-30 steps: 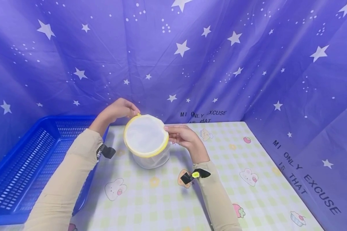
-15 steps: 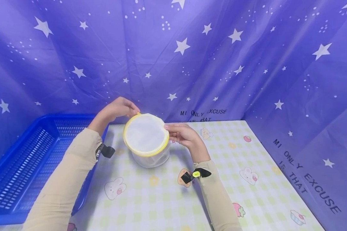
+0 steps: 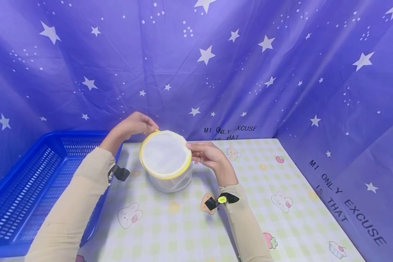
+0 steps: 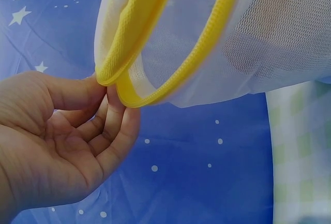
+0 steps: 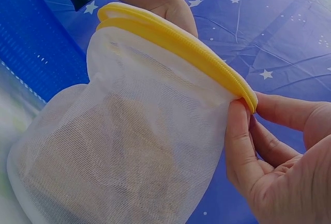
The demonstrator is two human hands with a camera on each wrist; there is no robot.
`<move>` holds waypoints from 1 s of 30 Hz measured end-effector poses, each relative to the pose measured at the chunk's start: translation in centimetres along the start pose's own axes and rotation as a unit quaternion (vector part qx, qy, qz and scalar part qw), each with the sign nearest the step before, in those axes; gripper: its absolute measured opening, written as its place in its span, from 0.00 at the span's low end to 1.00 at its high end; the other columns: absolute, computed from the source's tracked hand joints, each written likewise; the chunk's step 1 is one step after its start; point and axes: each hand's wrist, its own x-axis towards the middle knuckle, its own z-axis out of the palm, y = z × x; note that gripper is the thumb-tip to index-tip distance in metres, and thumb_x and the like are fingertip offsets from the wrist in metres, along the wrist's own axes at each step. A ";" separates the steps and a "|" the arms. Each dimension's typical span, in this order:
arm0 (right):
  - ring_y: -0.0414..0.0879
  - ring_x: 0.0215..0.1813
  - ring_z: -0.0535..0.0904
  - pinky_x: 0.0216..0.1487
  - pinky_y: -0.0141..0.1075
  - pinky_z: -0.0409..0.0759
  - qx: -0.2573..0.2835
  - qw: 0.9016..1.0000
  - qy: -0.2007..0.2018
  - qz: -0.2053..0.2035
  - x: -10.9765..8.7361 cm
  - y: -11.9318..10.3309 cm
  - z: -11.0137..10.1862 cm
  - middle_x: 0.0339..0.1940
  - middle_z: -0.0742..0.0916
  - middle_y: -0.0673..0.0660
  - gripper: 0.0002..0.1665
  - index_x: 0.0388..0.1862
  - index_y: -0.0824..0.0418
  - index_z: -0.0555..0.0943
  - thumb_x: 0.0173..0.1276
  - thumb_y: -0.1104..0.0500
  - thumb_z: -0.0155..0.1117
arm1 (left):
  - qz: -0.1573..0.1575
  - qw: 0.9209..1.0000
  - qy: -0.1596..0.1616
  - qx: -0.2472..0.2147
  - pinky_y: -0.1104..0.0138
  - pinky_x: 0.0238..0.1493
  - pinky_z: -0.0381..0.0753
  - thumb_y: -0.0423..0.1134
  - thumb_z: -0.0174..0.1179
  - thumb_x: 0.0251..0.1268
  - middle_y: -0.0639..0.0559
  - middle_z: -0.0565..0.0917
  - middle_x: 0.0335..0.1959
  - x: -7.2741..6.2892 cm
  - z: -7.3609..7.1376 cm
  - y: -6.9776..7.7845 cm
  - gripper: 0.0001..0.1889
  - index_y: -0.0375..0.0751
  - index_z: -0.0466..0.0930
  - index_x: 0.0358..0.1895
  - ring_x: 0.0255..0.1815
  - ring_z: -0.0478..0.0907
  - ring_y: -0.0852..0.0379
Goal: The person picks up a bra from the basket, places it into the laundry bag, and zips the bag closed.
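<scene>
A round white mesh laundry bag (image 3: 166, 153) with a yellow zipped rim stands over the table, its lid tilted toward me. At the rim's back left, my left hand (image 3: 135, 124) pinches the yellow edge between thumb and fingers. My right hand (image 3: 210, 154) grips the rim on the right side. In the left wrist view a gap shows between the yellow lid edge (image 4: 135, 27) and the lower zip band (image 4: 207, 43). Through the mesh (image 5: 129, 125) in the right wrist view a tan shape shows; whether it lies inside or behind, I cannot tell.
A blue perforated plastic basket (image 3: 16, 245) stands at the left, partly behind my left arm. The table has a green-checked cloth (image 3: 190, 233) with printed cartoons. A purple star-printed curtain (image 3: 170, 47) hangs behind and along the right.
Both hands keep their hold on the rim, and the bag stays in place. Only a slight shift of the whole head view shows.
</scene>
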 end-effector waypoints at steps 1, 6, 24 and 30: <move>0.41 0.30 0.87 0.36 0.30 0.87 -0.001 1.000 0.000 0.000 0.0 0.0 0.0 0.31 0.90 0.52 0.25 0.67 0.82 0.68 0.76 0.71 0.54 | 0.001 1.000 0.000 0.000 0.49 0.61 0.78 0.34 0.58 0.71 0.46 0.87 0.41 0.0 0.0 0.0 0.14 0.29 0.84 0.53 0.46 0.78 0.50; 0.40 0.31 0.87 0.37 0.30 0.87 -0.002 1.000 0.002 -0.001 0.0 0.0 0.1 0.31 0.90 0.52 0.26 0.68 0.83 0.66 0.76 0.71 0.54 | 0.004 1.000 -0.001 0.000 0.50 0.59 0.79 0.34 0.58 0.71 0.48 0.87 0.39 0.0 0.0 0.0 0.14 0.29 0.84 0.53 0.44 0.78 0.51; 0.42 0.31 0.88 0.36 0.31 0.88 0.012 1.000 0.010 -0.009 -0.4 0.0 0.1 0.30 0.91 0.53 0.11 0.43 0.68 0.86 0.74 0.71 0.56 | 0.006 1.000 -0.004 0.003 0.49 0.61 0.79 0.32 0.58 0.68 0.44 0.88 0.44 0.0 0.0 0.1 0.14 0.29 0.84 0.53 0.47 0.79 0.50; 0.41 0.30 0.87 0.36 0.31 0.88 0.016 1.000 0.019 -0.018 -0.4 -0.1 0.1 0.29 0.91 0.53 0.16 0.32 0.60 0.88 0.73 0.72 0.56 | 0.006 1.000 0.002 0.005 0.49 0.60 0.79 0.32 0.59 0.68 0.45 0.88 0.43 -0.2 0.0 0.1 0.14 0.29 0.84 0.52 0.45 0.78 0.51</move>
